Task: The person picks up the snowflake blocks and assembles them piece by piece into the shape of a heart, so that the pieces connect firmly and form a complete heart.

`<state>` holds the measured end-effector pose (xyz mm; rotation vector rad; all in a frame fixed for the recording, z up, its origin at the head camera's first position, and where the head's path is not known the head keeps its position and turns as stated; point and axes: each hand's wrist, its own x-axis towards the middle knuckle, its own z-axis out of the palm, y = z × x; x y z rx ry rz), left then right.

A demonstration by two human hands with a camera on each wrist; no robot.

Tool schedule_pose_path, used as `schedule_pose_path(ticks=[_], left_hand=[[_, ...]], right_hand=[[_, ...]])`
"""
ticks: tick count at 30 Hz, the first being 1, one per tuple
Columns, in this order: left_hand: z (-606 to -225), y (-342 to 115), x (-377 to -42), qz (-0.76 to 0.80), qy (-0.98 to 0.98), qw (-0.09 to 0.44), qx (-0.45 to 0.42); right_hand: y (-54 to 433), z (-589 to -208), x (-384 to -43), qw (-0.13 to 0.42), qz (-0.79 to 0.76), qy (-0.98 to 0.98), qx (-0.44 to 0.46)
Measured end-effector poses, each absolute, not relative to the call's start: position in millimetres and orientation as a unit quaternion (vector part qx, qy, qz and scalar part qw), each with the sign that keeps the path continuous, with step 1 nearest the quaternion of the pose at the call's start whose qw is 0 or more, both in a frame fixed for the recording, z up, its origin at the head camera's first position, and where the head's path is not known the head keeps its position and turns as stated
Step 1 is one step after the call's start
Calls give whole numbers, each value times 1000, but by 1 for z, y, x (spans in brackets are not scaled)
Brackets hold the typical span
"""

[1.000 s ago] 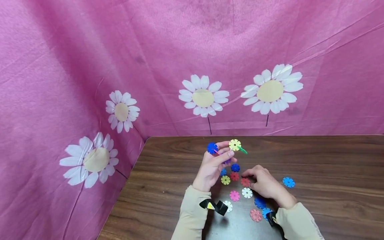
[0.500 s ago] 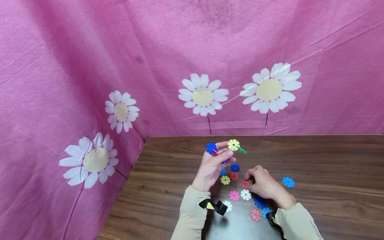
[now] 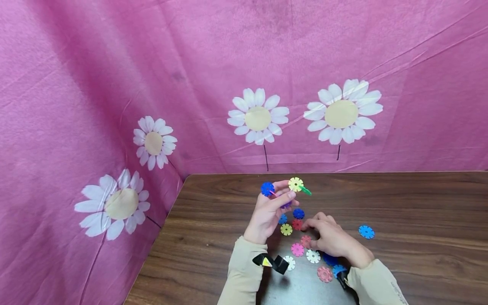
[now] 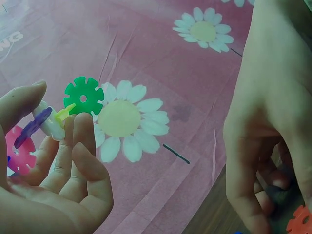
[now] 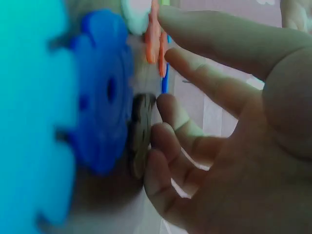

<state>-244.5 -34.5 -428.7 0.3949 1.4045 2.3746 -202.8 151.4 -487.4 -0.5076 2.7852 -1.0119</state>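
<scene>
My left hand (image 3: 267, 216) is raised above the table and pinches a joined cluster of notched plastic discs between thumb and fingers. The cluster includes a blue disc (image 3: 267, 189), a yellow disc (image 3: 295, 182), a purple disc (image 4: 33, 128), a white disc (image 4: 51, 126), a pink disc (image 4: 22, 151) and a green disc (image 4: 78, 91). Low over the table, my right hand (image 3: 335, 237) has its fingers spread. Its thumb touches a red disc (image 3: 306, 242), and its index fingertip is at another red disc (image 3: 297, 224). A dark disc (image 4: 285, 210) lies under that hand.
Loose discs lie around the hands: blue (image 3: 299, 213), yellow (image 3: 286, 230), pink (image 3: 297, 250), white (image 3: 313, 256) and coral (image 3: 325, 274). A light blue disc (image 3: 367, 231) lies apart at right. A pink daisy-print cloth (image 3: 206, 63) hangs behind the wooden table (image 3: 427, 212).
My right hand has shifted left, its fingers spreading. The red disc by its thumb has slid left and nearer me, and the white disc also sits nearer. My left hand stays almost still.
</scene>
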Motion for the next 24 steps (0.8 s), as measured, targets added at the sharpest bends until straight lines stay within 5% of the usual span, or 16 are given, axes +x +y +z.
schedule_pose_path(ticks=[24], left_hand=[[-432,-31,-245,850,490,170,92]], right_hand=[[150,-482,-203,91,-321,936,-116]])
